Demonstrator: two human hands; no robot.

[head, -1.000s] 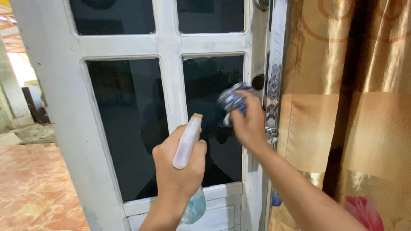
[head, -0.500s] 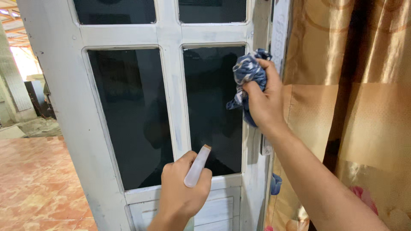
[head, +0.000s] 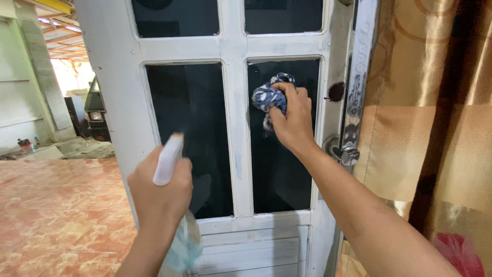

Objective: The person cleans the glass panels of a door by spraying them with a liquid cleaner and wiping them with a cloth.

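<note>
My right hand (head: 292,120) presses a crumpled blue and white cloth (head: 269,96) against the upper part of the right dark glass pane (head: 282,164) of a white wooden door (head: 236,128). My left hand (head: 159,192) grips a spray bottle (head: 171,205) with a white trigger head and a clear bluish body, held in front of the left pane (head: 192,128), nozzle pointing up towards the glass.
A metal lever handle (head: 342,152) and a round keyhole (head: 336,91) sit on the door's right stile. A gold patterned curtain (head: 435,128) hangs at the right. Reddish tiled floor (head: 56,215) lies to the left, with dark objects by a far wall.
My right hand has slid the cloth from the pane's right edge to its upper left. My left hand with the bottle has shifted left and risen. The view has panned left.
</note>
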